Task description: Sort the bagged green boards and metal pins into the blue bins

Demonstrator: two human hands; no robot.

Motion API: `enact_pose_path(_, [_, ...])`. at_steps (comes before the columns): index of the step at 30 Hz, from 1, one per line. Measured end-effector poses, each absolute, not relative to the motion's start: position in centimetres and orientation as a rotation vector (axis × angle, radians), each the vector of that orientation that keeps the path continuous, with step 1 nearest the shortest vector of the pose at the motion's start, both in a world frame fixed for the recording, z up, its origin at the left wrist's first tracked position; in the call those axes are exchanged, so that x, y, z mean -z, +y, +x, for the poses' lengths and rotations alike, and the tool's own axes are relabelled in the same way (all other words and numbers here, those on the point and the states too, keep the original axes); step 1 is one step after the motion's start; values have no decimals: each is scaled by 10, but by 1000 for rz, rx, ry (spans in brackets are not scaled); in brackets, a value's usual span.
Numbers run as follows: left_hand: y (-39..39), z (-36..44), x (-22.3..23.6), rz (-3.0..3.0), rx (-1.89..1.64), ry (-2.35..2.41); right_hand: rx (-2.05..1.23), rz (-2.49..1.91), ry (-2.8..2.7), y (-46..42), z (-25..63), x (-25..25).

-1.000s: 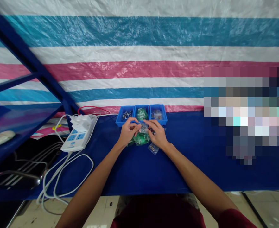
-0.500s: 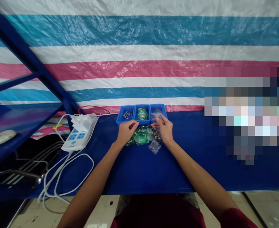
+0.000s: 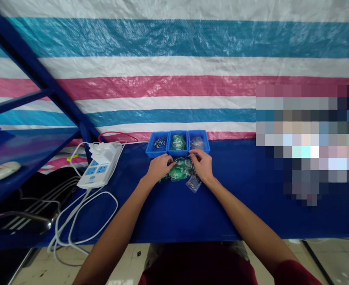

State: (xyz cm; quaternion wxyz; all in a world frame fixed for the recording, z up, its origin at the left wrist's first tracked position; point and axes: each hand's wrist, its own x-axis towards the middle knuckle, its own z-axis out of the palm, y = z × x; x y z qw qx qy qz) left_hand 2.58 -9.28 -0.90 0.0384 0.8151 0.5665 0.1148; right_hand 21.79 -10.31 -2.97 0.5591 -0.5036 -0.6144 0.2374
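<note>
A green bag lies between the left hand and the right hand, whose fingers are bent, though I can't tell if they pinch anything, near three blue boxes on the blue table.

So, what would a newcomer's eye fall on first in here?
Probably the big striped sheet in white, blue and pink behind the table. Then, at the centre, the left hand and right hand at small plastic packets, just in front of three blue bins. A white power strip lies at left, a pixelated patch at right.
</note>
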Motion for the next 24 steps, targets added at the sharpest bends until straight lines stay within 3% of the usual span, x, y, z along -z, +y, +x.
enact_pose_path(12, [-93, 27, 19, 2717, -585, 1664, -451, -1132, -1595, -108, 216, 23])
enact_pose_path(24, [-97, 31, 14, 2596, -1289, 1114, -412, -982, -1849, -108, 215, 28])
